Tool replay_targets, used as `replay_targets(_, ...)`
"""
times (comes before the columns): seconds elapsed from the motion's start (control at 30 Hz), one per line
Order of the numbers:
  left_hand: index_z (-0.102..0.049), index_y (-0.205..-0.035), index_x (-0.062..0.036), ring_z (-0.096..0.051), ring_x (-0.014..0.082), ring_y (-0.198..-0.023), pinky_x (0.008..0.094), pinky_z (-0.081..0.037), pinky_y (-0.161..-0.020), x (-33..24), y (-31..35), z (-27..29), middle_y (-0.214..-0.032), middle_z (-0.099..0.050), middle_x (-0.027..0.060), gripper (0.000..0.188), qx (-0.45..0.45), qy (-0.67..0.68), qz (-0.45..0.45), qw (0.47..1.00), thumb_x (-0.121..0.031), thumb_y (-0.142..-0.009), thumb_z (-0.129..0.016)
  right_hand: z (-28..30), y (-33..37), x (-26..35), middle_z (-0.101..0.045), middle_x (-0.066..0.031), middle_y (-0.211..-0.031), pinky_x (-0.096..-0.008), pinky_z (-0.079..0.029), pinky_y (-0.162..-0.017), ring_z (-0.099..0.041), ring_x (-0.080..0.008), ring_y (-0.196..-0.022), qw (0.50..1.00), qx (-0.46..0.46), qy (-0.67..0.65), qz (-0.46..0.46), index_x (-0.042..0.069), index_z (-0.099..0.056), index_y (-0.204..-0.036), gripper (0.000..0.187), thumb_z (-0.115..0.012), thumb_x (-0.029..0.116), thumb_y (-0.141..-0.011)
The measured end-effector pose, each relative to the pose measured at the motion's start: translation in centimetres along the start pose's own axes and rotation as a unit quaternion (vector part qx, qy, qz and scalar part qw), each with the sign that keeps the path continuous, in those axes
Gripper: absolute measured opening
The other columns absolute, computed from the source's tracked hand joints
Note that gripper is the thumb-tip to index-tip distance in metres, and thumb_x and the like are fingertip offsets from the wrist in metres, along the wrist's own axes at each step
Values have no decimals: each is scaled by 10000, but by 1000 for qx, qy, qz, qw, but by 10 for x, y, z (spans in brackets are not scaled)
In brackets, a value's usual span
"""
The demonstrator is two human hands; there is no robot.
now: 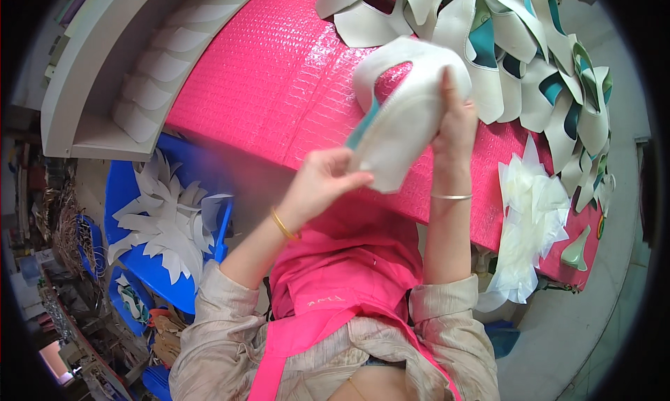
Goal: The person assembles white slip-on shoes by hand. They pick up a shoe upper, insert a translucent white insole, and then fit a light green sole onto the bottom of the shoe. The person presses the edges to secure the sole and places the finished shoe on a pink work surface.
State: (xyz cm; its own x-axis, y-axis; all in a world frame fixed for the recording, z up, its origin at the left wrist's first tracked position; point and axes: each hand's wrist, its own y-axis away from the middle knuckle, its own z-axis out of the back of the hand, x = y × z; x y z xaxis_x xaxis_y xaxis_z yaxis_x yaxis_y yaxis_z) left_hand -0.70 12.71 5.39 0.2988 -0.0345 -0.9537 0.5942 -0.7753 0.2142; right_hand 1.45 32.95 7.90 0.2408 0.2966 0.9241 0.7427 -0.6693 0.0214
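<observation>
A white shoe upper (pixel 403 137) with a teal lining is held up over the pink-covered table (pixel 258 87), slightly blurred. My left hand (pixel 319 183) pinches its lower left edge between thumb and fingers. On the far right side of the piece, my right hand (pixel 457 125) grips it, thumb laid over the white outer face. Fingers behind the piece are partly hidden. Just beyond it lies a heap of similar white shoe uppers (pixel 457 34), some showing teal linings.
Thin whitish sheets (pixel 534 209) hang over the table's near right edge. A white curved-wall tray (pixel 105 139) at the upper left holds a row of white pieces. Below it, a blue bin (pixel 183 295) contains curved white cutouts (pixel 171 223). Clutter fills the far left.
</observation>
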Motion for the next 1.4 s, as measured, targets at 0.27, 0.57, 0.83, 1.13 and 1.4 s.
replay_targets(0.27, -594, -995, 58, -583, 85, -796, 220, -468, -735, 4, 2, -30, -894, -638, 63, 231, -62, 97, -62, 991, -83, -816, -626, -6, 3, 15, -605, -38, -695, -215, -448, -501, -554, -83, -567, 995, -73, 39, 64, -4, -603, -762, 455, -603, 448, -811)
replay_targets(0.57, -572, -1055, 66, -583, 94, -813, 222, -457, -761, 3, 7, -26, -925, -638, 61, 275, 21, 122, -54, 991, -138, -872, -562, -3, -8, 20, -562, 7, -641, -200, -395, -501, -493, -49, -546, 989, -123, 59, 51, 38, -584, -681, 447, -583, 461, -823)
replay_targets(0.83, -586, -989, 35, -585, 86, -723, 219, -472, -654, -26, -35, -39, -854, -630, 45, 333, -212, 220, -145, 941, -278, -897, -524, -6, 28, 31, -577, -101, -1033, -288, -438, -802, -553, -151, -932, 956, 278, 62, -73, -24, -448, -1197, 584, -563, 388, -799)
replay_targets(1.13, -605, -870, 21, -574, 87, -630, 220, -458, -552, -38, -49, -37, -762, -617, 52, 396, -182, 312, -118, 925, -369, -879, -532, 12, 73, 11, -608, -78, -681, -268, -400, -595, -551, -106, -640, 925, 270, 261, 50, -31, -633, -810, 146, -617, 111, -778)
replay_targets(1.4, -608, -844, 19, -530, 60, -600, 208, -427, -528, -47, -46, -40, -713, -597, 29, 392, -278, 183, -203, 921, -363, -886, -527, -16, 89, 8, -597, -4, -732, -204, -393, -646, -497, -42, -720, 965, 155, 210, 29, -49, -608, -833, 241, -576, 188, -853)
